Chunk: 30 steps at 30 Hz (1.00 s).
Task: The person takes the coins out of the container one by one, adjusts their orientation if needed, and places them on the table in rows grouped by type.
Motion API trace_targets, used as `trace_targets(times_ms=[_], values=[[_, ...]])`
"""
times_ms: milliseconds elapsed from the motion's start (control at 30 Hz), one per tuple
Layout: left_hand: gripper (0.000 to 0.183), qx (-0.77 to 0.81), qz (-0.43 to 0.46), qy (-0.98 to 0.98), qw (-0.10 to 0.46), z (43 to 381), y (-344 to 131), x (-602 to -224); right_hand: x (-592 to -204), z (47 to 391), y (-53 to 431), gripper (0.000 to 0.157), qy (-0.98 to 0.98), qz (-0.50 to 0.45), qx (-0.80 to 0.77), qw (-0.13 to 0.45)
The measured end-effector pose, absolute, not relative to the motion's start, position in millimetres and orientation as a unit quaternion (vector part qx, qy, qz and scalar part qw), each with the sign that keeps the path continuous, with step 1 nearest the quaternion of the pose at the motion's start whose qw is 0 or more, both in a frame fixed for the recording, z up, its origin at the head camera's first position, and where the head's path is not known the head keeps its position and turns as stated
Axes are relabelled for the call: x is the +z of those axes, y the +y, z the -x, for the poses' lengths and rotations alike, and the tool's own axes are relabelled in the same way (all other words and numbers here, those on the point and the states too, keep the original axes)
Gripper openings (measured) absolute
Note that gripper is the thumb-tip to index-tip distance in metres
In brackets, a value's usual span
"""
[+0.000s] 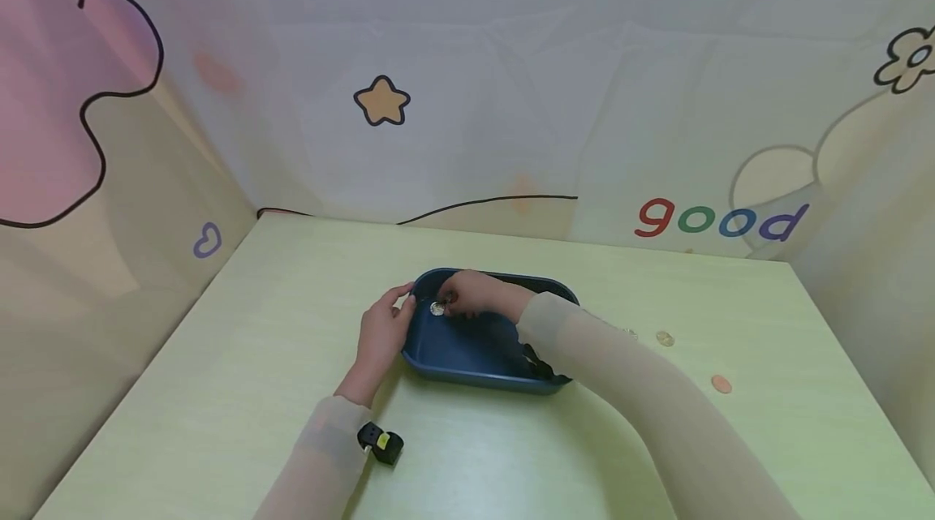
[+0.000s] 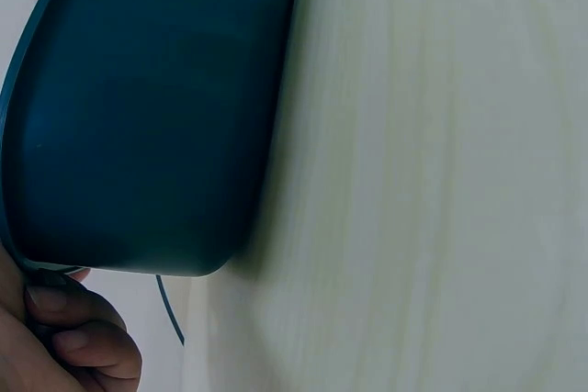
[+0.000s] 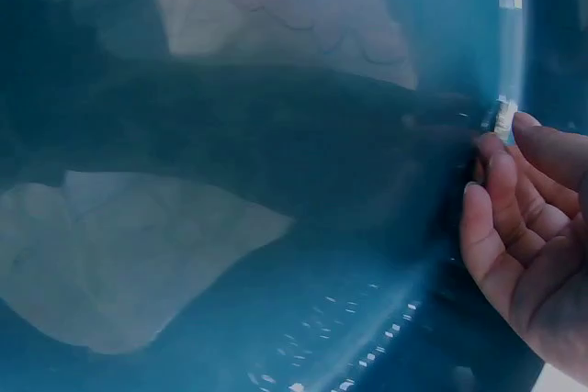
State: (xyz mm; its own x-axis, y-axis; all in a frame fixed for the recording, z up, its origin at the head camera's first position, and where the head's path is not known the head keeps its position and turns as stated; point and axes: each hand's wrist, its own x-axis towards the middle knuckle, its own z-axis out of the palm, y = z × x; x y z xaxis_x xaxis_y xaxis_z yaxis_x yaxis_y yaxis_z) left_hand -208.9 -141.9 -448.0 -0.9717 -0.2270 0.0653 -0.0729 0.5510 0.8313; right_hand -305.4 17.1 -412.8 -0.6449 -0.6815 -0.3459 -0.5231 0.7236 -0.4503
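A dark blue rectangular basin (image 1: pixel 471 350) with rounded corners stands on the table. My left hand (image 1: pixel 383 333) grips its left end at the rim; in the left wrist view its curled fingers (image 2: pixel 87 328) show beside the basin wall (image 2: pixel 147 117). My right hand (image 1: pixel 478 293) reaches into the basin near the far left corner. A round silvery coin (image 1: pixel 437 308) shows at its fingertips. Seen from the right wrist, the thumb and forefinger pinch this small shiny coin (image 3: pixel 503 121) close to the wall, and the other fingers are curled.
Right of the basin, a gold-coloured coin (image 1: pixel 665 338), a copper-coloured coin (image 1: pixel 721 384) and a pale coin (image 1: pixel 631 333), partly behind the right sleeve, lie on the pale table (image 1: pixel 241 374). A printed cloth (image 1: pixel 467 139) hangs behind. Reflections cover the basin's inside; whether it holds water, I cannot tell.
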Motion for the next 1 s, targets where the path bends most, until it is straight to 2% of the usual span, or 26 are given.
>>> trace_targets(times_ms=[367,633,1000], values=[[0.036,-0.468,-0.083,-0.876,0.086,207.9,-140.8,-447.2,-430.0,305.3,17.5,0.017,0.890,0.346,-0.192,0.227],[0.036,-0.465,-0.088,-0.877,0.088,208.1,-141.5,-447.4,-432.6,307.2,14.3,0.035,0.886,0.361,-0.188,0.222],[0.037,-0.473,-0.089,-0.873,0.072,208.5,-143.2,-447.1,-437.1,307.1,6.5,0.023,0.881,0.387,-0.172,0.211]])
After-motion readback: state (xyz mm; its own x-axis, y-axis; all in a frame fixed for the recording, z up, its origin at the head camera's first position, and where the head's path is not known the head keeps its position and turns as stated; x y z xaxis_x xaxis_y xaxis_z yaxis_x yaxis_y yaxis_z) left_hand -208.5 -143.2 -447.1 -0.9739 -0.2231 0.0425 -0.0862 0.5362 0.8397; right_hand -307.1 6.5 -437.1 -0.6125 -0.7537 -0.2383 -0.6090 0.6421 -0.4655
